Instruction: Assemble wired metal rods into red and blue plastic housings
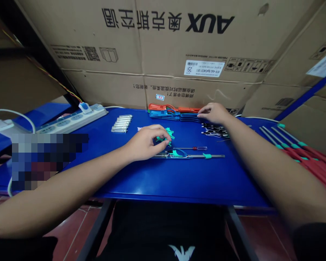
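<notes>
My left hand point(150, 141) hovers at the middle of the blue table, its fingers loosely curved with a gap between thumb and forefinger. Small green plastic parts point(170, 133) lie just behind and under its fingertips. Farther back, my right hand point(214, 112) closes its fingertips at the right end of the stacked blue plastic casings point(165, 114); orange casings point(188, 109) lie behind them. In front of my left hand is a long lighter-like assembly point(179, 155) with a metal rod and a green piece. A screwdriver point(198, 148) rests just behind it.
Clear cylindrical parts point(121, 123) lie in a row at left, near a white power strip point(73, 119). Black parts with white wires point(213, 130) sit below my right wrist. Several red-handled lighters point(301, 148) lie at right. A large cardboard box point(163, 43) stands behind the table.
</notes>
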Demonstrator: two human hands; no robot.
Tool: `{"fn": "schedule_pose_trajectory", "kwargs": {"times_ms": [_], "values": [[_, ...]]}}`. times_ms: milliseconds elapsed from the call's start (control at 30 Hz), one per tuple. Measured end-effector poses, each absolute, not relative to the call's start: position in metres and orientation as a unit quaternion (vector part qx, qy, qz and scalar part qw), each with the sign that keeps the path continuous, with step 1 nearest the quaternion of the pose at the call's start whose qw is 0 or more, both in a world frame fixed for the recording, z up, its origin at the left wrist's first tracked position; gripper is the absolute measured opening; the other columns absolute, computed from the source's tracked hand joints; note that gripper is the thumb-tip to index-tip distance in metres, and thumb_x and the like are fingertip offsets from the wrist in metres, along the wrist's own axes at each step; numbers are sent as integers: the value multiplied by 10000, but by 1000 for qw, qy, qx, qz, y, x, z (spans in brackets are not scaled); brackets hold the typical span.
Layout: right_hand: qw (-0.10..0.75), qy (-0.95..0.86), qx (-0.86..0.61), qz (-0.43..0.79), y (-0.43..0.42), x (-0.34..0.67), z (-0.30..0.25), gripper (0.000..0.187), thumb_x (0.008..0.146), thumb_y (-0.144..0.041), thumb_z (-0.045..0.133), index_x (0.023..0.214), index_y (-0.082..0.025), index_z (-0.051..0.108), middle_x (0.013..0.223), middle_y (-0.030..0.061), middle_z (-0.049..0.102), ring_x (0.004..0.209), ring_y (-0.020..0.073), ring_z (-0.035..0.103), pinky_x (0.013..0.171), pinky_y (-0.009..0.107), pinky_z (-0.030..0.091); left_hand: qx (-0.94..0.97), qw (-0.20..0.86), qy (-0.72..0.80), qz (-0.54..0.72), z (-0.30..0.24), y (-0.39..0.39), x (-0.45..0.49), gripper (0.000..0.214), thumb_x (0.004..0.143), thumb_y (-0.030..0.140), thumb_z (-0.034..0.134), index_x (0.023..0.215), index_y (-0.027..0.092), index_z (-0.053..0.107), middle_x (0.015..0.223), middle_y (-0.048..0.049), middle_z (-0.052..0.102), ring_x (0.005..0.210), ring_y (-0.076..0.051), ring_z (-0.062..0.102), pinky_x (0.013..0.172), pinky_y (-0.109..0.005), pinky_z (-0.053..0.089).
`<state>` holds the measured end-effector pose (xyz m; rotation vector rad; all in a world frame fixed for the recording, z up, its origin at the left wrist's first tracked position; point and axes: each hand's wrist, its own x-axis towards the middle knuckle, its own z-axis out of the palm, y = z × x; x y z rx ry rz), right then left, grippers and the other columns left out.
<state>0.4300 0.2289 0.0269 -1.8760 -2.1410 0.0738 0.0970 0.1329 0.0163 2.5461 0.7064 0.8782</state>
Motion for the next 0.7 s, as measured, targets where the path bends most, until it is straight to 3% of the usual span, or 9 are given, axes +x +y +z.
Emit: {"fn": "schedule_pose_trajectory", "kwargs": {"times_ms": [167, 233, 333, 400, 500, 567, 700], "values": [[253, -746, -611, -77, 201, 422, 45, 312, 913, -367, 584, 1044, -158, 774, 1136, 131, 708, 1146, 301, 585, 1041, 441, 420, 890, 156, 269, 333, 19, 132, 94, 169, 914, 273, 589, 1004, 197, 711, 1032, -64, 690, 963, -191, 658, 835, -344, 553], [282, -768, -570, -75, 177, 407, 55, 287, 917, -346, 576, 1030, -161, 764, 1051, 127, 737, 1050, 296, 629, 972, 438, 461, 877, 117, 291, 363, 22, 130, 93, 276, 918, 316, 604, 1161, 206, 674, 1160, -92, 647, 1075, -222, 625, 882, -378, 550], [302, -787, -537, 36, 136, 372, 61, 280, 927, -378, 579, 1034, -188, 754, 961, 86, 761, 849, 244, 678, 810, 376, 505, 879, 39, 281, 383, 25, 126, 91, 550, 878, 429, 687, 1367, 211, 561, 1325, -123, 575, 1230, -271, 551, 1015, -441, 495], [306, -808, -492, 104, 114, 349, 56, 248, 925, -335, 578, 1025, -193, 755, 993, 65, 770, 877, 224, 690, 819, 345, 501, 903, 6, 244, 353, 26, 124, 91, 600, 852, 477, 722, 1367, 210, 567, 1263, -110, 624, 1154, -256, 598, 987, -413, 508], [276, -824, -460, 180, 100, 328, 44, 219, 926, -294, 567, 1002, -208, 753, 1008, 39, 774, 911, 204, 695, 825, 320, 495, 928, -60, 216, 299, 27, 120, 91, 389, 902, 418, 681, 1228, 204, 671, 1078, -84, 691, 953, -216, 651, 814, -339, 535], [273, -818, -452, 228, 98, 324, 36, 219, 925, -299, 564, 996, -209, 752, 989, 32, 773, 893, 196, 695, 807, 313, 500, 929, -111, 217, 277, 28, 119, 90, 344, 911, 412, 665, 1178, 199, 703, 1056, -94, 695, 923, -226, 643, 786, -347, 520], [279, -818, -422, 273, 100, 329, 30, 246, 941, -328, 555, 1037, -204, 745, 1013, 45, 760, 903, 190, 687, 812, 315, 510, 948, -83, 230, 204, 30, 120, 88, 368, 892, 464, 664, 1120, 184, 735, 904, -71, 712, 829, -220, 640, 756, -347, 510]]}}
